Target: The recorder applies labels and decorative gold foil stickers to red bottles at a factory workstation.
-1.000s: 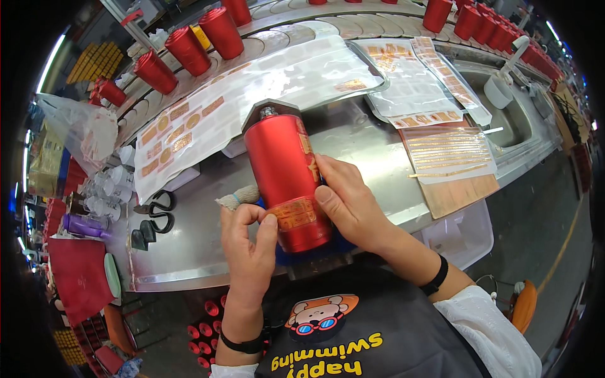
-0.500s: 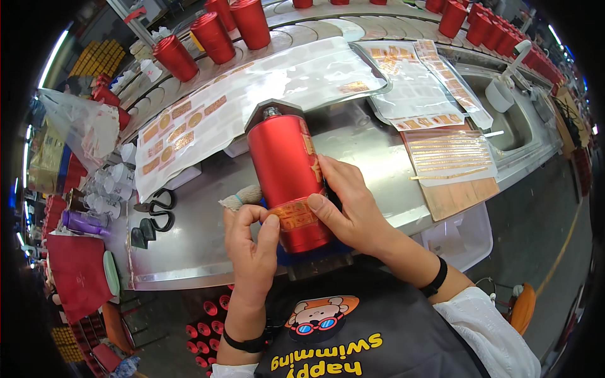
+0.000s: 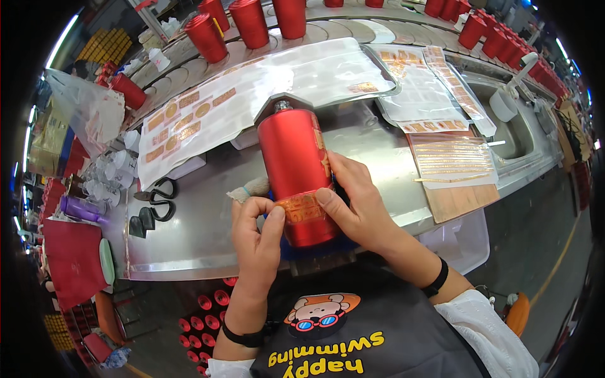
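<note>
A glossy red metallic bottle (image 3: 293,151) lies tilted in front of me, its neck end pointing away and resting in a dark grey angled holder (image 3: 268,107). Around its lower part runs a gold patterned label (image 3: 302,206). My left hand (image 3: 257,236) is closed, thumb and forefinger pinching at the label's left end. On the other side, my right hand (image 3: 359,201) wraps the bottle, its thumb pressed on the label and its fingers along the right side, partly hidden. Beside the left fingers sits a whitish cloth bundle (image 3: 252,188).
Sheets of gold stickers (image 3: 183,126) cover the back of the metal table (image 3: 189,233). Black scissors (image 3: 162,200) lie at left. Gold strips on a sheet (image 3: 455,157) rest on a wooden board (image 3: 463,198) at right, near a sink (image 3: 520,135). Red bottles (image 3: 249,24) stand on a conveyor behind.
The red bottles on the conveyor have moved to the right. My view has shifted slightly. Both hands keep nearly the same hold on the bottle and label.
</note>
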The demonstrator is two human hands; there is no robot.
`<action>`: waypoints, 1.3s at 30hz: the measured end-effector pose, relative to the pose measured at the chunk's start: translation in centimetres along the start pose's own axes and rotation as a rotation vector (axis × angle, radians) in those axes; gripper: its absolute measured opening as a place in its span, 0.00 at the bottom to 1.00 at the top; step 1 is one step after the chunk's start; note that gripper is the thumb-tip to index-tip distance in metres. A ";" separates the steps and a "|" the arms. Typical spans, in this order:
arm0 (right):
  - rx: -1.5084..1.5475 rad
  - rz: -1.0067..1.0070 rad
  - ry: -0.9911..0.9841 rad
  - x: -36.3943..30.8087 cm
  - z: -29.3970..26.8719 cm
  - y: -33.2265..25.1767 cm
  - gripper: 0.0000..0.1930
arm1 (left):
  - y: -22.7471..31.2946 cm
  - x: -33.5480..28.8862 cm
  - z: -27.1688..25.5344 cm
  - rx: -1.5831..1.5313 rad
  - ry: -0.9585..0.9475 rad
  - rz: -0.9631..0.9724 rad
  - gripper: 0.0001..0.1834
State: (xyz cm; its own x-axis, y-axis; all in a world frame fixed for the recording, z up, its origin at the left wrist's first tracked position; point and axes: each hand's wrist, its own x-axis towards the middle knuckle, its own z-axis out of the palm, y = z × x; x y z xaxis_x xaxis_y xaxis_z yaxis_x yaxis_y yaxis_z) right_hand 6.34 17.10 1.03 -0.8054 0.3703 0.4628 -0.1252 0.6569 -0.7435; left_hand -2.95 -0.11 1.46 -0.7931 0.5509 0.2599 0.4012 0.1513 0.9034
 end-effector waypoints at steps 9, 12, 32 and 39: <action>-0.025 0.013 -0.024 0.0 -0.2 -0.1 0.32 | -0.5 -0.2 0.2 -0.075 -0.013 0.026 0.07; -0.021 0.031 -0.027 0.0 -0.1 0.0 0.32 | 0.1 -0.1 0.3 -0.157 0.009 -0.081 0.10; -0.023 0.036 -0.065 0.1 -0.6 -0.6 0.32 | 2.2 -3.3 1.5 0.603 0.018 0.531 0.28; -0.036 0.045 -0.083 0.3 -0.6 -0.7 0.32 | -0.8 -1.7 1.5 -0.389 0.090 -0.089 0.28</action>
State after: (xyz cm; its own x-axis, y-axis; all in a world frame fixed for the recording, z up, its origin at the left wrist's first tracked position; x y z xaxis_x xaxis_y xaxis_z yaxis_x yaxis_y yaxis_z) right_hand 6.54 17.10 1.98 -0.8550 0.3456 0.3868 -0.0682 0.6643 -0.7443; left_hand -1.22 0.08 -0.18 -0.8607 0.4730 0.1885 0.1400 -0.1362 0.9807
